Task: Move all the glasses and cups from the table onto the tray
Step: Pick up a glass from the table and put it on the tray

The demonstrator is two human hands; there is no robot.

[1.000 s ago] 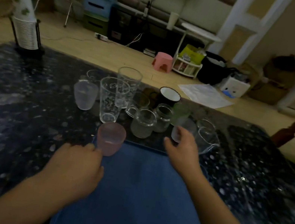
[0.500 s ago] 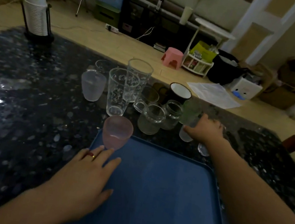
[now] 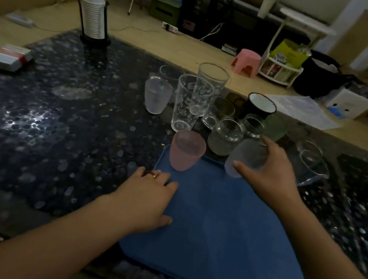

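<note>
A blue tray (image 3: 223,232) lies on the dark speckled table (image 3: 45,127). A pink frosted cup (image 3: 186,150) stands at the tray's far left corner. My right hand (image 3: 270,174) grips a frosted clear cup (image 3: 243,159), tilted, just above the tray's far edge. My left hand (image 3: 145,199) rests flat on the tray's left edge, fingers straight. Behind the tray stand several glasses: a frosted cup (image 3: 156,95), two tall clear tumblers (image 3: 189,103), a glass jar (image 3: 225,136), a black mug (image 3: 260,106) and a clear jug (image 3: 311,162).
A rack of stacked paper cups (image 3: 93,12) stands at the table's far left. A small box (image 3: 9,57) lies near the left edge. Beyond the table are a pink stool (image 3: 245,61), storage boxes and bags on the floor.
My right hand took hold of the frosted cup among the glasses and brought it back toward the tray's far edge. My left hand stayed on the tray's left edge.
</note>
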